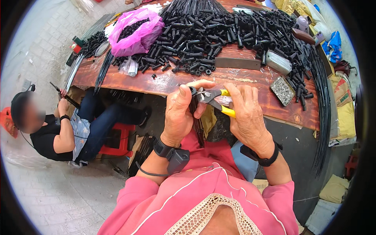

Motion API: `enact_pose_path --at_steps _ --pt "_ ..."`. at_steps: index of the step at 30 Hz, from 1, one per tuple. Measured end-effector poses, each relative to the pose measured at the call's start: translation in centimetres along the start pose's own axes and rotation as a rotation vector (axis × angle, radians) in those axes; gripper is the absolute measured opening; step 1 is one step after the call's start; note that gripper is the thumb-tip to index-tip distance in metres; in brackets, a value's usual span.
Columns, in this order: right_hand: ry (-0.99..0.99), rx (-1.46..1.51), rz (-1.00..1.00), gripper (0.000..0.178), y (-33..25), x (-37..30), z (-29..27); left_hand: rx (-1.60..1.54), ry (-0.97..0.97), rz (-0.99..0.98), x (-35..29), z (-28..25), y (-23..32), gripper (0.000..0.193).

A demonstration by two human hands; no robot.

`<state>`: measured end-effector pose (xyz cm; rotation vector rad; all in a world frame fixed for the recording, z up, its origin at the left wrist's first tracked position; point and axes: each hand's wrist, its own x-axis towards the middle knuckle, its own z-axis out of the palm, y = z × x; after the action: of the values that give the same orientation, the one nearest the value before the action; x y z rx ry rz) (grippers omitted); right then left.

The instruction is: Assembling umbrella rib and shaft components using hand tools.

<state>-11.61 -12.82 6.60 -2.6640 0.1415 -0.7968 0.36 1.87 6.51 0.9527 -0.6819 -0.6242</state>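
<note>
My left hand is closed around a bundle of thin dark rods with a black round end piece at its top. The rods hang down toward my lap, and the palm hides part of them. In my right hand is a pair of pliers with yellow handles, fingers wrapped round the grips. Its dark jaws are at the black end piece, by my left fingertips; whether they grip anything I cannot make out. Both hands are over the near edge of the wooden table.
Black tubular parts lie heaped across the table. Around them are a pink plastic bag, a flat metal bar, a tin of small metal pieces, a clear box and long black rods. A co-worker sits at left.
</note>
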Motion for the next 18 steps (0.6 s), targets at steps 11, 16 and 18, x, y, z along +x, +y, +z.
enact_pose_path --at_steps 11,16,18 --pt "0.157 -0.045 -0.110 0.045 1.9 0.7 0.2 -0.110 -0.103 -0.015 -0.3 -0.8 -0.3 0.063" --pt "-0.718 0.619 -0.060 0.041 4.5 2.8 -3.5 -0.008 -0.089 -0.051 -1.2 -0.5 0.4 0.082" --pt "-1.367 1.140 0.343 0.060 5.0 3.2 -3.6 0.178 -0.043 -0.059 -1.4 0.1 0.6 0.075"
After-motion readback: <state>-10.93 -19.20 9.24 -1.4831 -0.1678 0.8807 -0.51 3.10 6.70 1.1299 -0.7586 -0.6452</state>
